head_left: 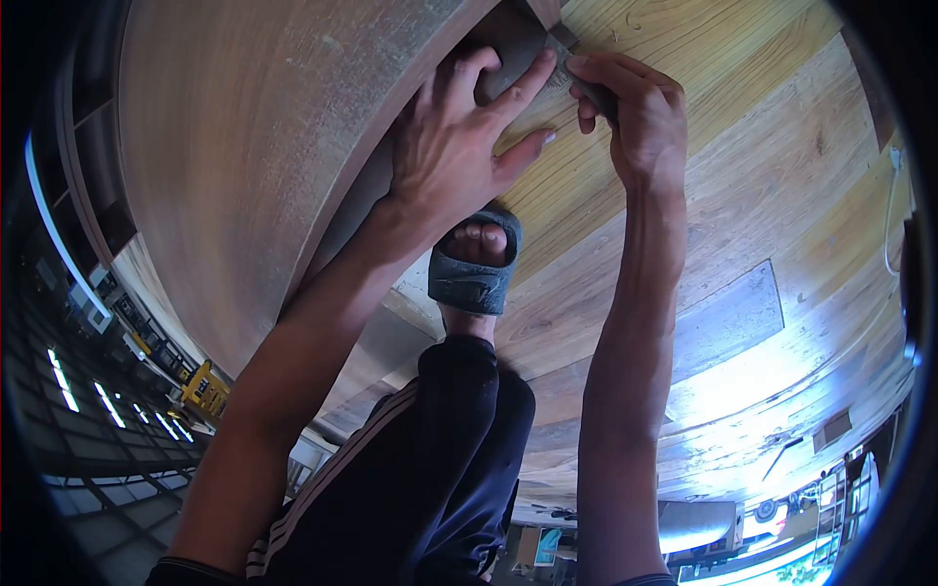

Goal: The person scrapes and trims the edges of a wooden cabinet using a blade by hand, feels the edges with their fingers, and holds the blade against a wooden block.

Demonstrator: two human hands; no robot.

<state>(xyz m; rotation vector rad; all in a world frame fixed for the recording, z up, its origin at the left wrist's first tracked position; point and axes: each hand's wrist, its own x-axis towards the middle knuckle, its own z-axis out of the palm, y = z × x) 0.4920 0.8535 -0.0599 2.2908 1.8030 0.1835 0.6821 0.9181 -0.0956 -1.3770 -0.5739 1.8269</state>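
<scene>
My left hand (454,146) lies with its fingers spread beside the edge of a large wooden panel (244,117). Its index fingertip touches or nearly touches a small flat grey piece (559,66). My right hand (645,112) is closed in a pinch round a dark grey tool (602,98), whose handle end shows below the fingers. The grey piece may be this tool's flat blade; I cannot tell for sure. It rests against the yellowish wood-grain floor (664,39), by the foot of the panel. The fingers partly hide the tool.
A foot in a dark slide sandal (474,264) stands on the floor between my arms. A loose grey-blue sheet (733,308) lies to the right. Shelving (93,166) and a yellow object (205,391) are at the left. A white cable (891,215) runs at the far right.
</scene>
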